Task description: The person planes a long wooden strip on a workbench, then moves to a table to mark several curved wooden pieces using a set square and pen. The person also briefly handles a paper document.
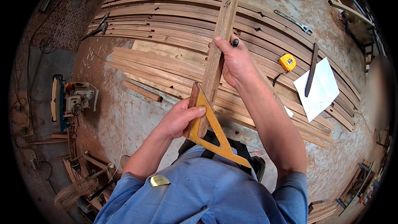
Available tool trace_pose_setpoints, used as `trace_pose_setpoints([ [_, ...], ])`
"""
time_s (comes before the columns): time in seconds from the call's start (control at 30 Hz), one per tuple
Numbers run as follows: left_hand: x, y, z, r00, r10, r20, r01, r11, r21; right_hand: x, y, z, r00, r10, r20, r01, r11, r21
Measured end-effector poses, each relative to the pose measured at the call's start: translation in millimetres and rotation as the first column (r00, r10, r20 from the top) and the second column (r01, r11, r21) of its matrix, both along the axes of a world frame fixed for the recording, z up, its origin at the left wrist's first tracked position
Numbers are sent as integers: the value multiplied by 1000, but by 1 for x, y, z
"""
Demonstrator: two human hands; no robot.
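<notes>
A long wooden bar (226,16) points away from me, its near end close to my waist. My left hand (177,118) is closed around the wooden stock of a yellow triangular set square (219,148), thumb on its face, pressing it against the bar's near end. Farther up, my right hand (238,66) grips the bar's right side, thumb on top. A black pen (235,42) sticks out from between the fingers of that hand. Beneath the bar lie several long wooden boards (166,62), some with dark notches cut in them. The right fingertips are hidden behind the bar.
To the right are a yellow tape measure (287,62), a white paper sheet (325,87) under a dark wooden strip (311,70), and an adjustable wrench (294,21). Clamps (101,27) sit at the boards' far left. A power tool (76,99) stands left, above stacked wood.
</notes>
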State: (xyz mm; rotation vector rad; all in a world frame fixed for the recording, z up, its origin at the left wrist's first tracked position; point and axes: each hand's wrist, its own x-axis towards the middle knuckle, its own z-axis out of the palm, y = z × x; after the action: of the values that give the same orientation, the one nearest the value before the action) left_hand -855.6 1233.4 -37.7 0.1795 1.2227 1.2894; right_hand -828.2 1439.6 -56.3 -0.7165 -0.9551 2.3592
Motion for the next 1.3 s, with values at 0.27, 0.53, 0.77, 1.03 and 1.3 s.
trace_pose_setpoints([
  [0.27, 7, -1, -1, 984, 13, -178, -8, 1000, 27, 33, 3, 19, 914, -187, 359, -35, 846, 532],
  [0.53, 4, 9, 2, 926, 37, -375, -28, 999, 29, 109, -56, 40, 967, -25, 253, -149, 750, 645],
  [0.77, 11, 15, -8, 931, 50, -361, -36, 998, 44, 101, -63, 32, 938, -13, 345, -203, 788, 582],
  [1.03, 9, 16, -20, 901, -16, -434, 27, 999, 19, 101, -59, 19, 940, -37, 340, -233, 657, 717],
  [1.3, 7, 25, -40, 922, 101, -375, -111, 994, -6, 138, -56, 16, 885, 24, 464, -416, 487, 768],
])
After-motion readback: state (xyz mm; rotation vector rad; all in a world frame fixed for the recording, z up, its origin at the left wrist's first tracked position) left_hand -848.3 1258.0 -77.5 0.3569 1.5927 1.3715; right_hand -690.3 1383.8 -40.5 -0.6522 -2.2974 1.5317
